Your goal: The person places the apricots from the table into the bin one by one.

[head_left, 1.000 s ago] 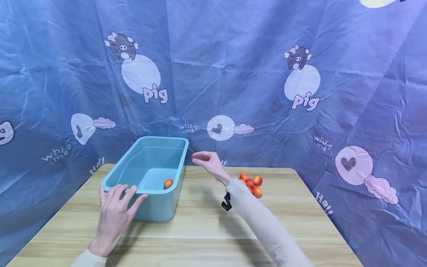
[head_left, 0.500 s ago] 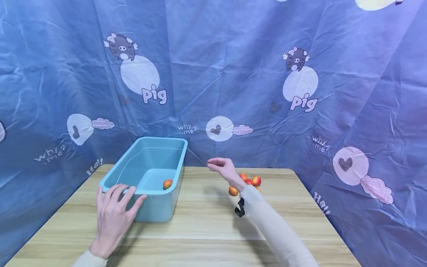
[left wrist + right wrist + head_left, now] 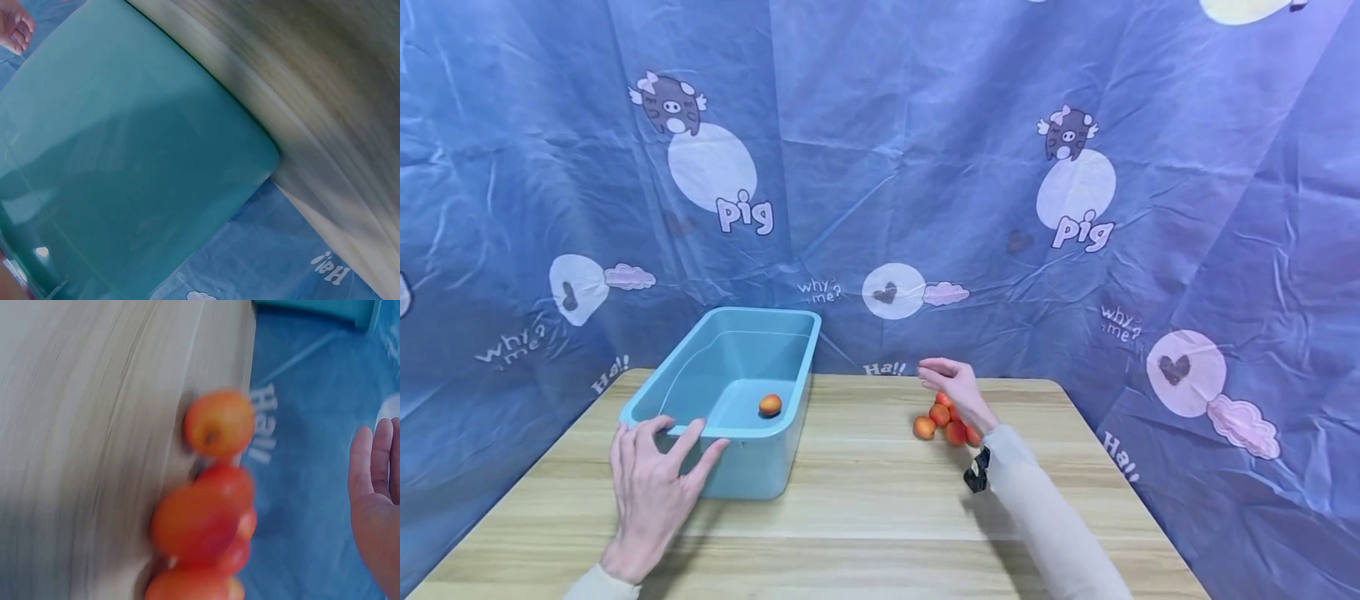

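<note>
My left hand (image 3: 651, 492) holds the near rim of a light blue plastic bin (image 3: 745, 467), fingers bent over the edge and the thumb outside. One small red-orange fruit (image 3: 770, 405) lies inside, towards the near right corner. On the table to the bin's right is a cluster of several similar fruits (image 3: 955, 432), partly hidden by my right arm. My right hand (image 3: 958, 387) hovers above them, fingers extended and holding nothing. In the right wrist view this hand (image 3: 375, 500) stays apart from the blurred fruits (image 3: 219, 422). The left wrist view shows mostly the bin's wall (image 3: 137, 137).
The wooden table (image 3: 850, 517) carries the bin on its left side. A blue printed curtain (image 3: 850, 183) hangs close behind the table and along both sides. A dark wrist-worn device (image 3: 977, 472) sits at my right cuff.
My right hand has moved right, from beside the bin to over the fruit cluster. The fruit in the bin has shifted slightly left and away. My left hand stays at the rim.
</note>
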The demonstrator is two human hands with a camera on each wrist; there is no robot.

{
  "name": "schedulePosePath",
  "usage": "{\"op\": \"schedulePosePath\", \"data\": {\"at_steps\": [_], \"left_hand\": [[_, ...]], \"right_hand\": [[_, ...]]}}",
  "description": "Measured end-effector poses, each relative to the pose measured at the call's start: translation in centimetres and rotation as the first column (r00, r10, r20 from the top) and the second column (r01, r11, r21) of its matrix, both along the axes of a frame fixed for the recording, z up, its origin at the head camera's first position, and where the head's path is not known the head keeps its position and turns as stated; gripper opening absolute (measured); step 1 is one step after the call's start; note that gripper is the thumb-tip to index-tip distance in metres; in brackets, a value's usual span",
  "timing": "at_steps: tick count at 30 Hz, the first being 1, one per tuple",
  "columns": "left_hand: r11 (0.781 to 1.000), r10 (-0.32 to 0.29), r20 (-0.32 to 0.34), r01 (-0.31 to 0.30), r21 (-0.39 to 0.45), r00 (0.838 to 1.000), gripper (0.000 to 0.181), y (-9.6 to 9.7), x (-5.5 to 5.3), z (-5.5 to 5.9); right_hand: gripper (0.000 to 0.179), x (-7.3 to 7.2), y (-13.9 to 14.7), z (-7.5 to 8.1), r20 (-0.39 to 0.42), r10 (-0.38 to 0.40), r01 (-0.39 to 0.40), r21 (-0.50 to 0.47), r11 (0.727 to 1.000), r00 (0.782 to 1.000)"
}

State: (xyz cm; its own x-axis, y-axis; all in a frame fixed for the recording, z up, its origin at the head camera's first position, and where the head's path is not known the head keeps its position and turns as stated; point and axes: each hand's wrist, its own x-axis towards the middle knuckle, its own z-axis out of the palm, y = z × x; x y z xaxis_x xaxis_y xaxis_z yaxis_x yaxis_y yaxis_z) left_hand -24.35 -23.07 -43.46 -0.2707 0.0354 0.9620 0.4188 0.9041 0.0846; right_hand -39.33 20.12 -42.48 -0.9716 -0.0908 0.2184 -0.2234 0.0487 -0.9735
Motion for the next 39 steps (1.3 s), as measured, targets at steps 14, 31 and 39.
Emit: {"op": "schedulePosePath", "data": {"at_steps": [14,31,39], "left_hand": [[1.0,-0.007,-0.104,0.01,0.026,0.995,0.049,-0.3,-0.5,-0.4],[0.999,0.036,-0.136,-0.037,-0.007,0.99,0.05,-0.5,-0.4,-0.3],[0.999,0.029,-0.138,-0.032,-0.017,0.99,0.048,-0.6,-0.4,-0.3]], "right_hand": [[0.047,0.0,7.2,-1.3,0.001,-0.166,0.166,0.027,0.986,0.986],[0.048,0.2,10.4,-3.0,0.022,-0.269,0.257,0.227,0.939,0.963],[0.051,0.1,11.7,-3.9,0.047,-0.16,0.135,0.337,0.932,0.986]]}}
